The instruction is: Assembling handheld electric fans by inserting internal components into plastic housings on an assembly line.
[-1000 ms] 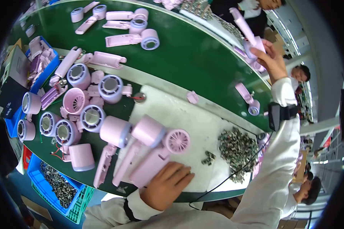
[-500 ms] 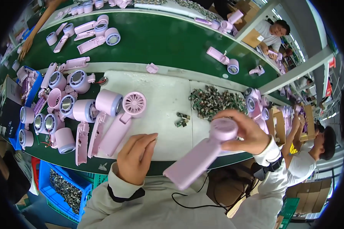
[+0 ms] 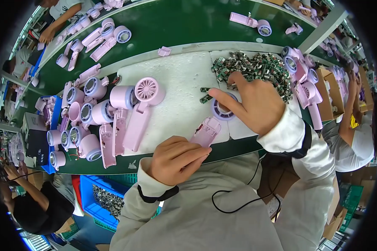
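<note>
A pink handheld fan lies at the front of the white mat, its round head (image 3: 222,110) partly under my right hand and its hollow handle shell (image 3: 206,131) facing up. My right hand (image 3: 257,104) is above the head, thumb and forefinger spread, the thumb near a few loose small green circuit boards (image 3: 205,98). My left hand (image 3: 178,161) is closed by the handle's lower end, fingertips pressed together; what they pinch, if anything, is hidden. Behind the right fingers sits a heap of circuit boards (image 3: 255,67).
Pink fan heads and shells crowd the left, with a complete-looking fan (image 3: 148,92) beside them. More fan parts (image 3: 301,73) stand at the right near a cardboard box (image 3: 329,94). A green conveyor (image 3: 176,29) runs behind. Below left is a blue crate (image 3: 88,196). Other people work around.
The fan has been turned over and set down on the mat, its inside now up. My right hand has let go and moved toward the boards; the left moved right to the handle's end.
</note>
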The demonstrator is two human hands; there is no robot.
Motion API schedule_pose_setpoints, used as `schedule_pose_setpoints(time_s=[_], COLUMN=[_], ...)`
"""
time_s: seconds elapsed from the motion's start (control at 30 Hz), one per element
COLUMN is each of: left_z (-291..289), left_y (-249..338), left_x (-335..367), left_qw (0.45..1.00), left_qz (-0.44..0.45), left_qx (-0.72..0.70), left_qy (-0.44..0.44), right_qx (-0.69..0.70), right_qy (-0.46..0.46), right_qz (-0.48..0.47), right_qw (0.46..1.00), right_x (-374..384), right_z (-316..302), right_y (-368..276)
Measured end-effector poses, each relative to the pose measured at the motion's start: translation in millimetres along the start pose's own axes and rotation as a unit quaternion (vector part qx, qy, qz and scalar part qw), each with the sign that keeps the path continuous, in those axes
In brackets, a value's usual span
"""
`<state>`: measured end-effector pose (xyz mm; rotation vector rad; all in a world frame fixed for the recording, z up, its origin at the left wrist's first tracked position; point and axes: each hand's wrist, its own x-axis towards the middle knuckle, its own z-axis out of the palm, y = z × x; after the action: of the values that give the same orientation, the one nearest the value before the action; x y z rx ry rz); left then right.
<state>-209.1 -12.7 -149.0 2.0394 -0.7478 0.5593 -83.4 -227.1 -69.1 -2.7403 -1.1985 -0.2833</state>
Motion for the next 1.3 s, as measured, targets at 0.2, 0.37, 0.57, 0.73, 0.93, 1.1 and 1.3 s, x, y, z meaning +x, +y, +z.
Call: schedule_pose_setpoints(time_s=[0.2,0.37,0.57,0.73,0.93,1.1,1.3], left_z=[6,7,8,8,6,12,17], left_y=[-3,-2,0,-2,2,4,14], left_x=[-3,-1,-2,-3,-4,-3,-5], left_qw=[1.000,1.000,1.000,1.000,0.999,0.998,0.996], left_qz=[0.011,0.018,-0.003,-0.010,-0.020,-0.033,-0.048], left_qx=[0.008,0.007,-0.010,-0.021,-0.028,-0.046,-0.069], left_qy=[0.003,-0.001,0.003,0.005,-0.019,-0.027,-0.016], right_qx=[0.212,0.177,0.228,0.216,0.262,0.309,0.329], right_qy=[0.037,-0.009,0.078,0.069,0.085,0.123,0.139], right_qz=[0.000,-0.018,-0.048,-0.046,-0.049,-0.018,0.061], right_qw=[0.976,0.984,0.969,0.973,0.960,0.943,0.932], right_x=[-31,-30,-31,-27,-27,-31,-31], right_z=[-5,41,57,53,60,66,71], right_y=[-42,-48,-42,-47,-42,-43,-58])
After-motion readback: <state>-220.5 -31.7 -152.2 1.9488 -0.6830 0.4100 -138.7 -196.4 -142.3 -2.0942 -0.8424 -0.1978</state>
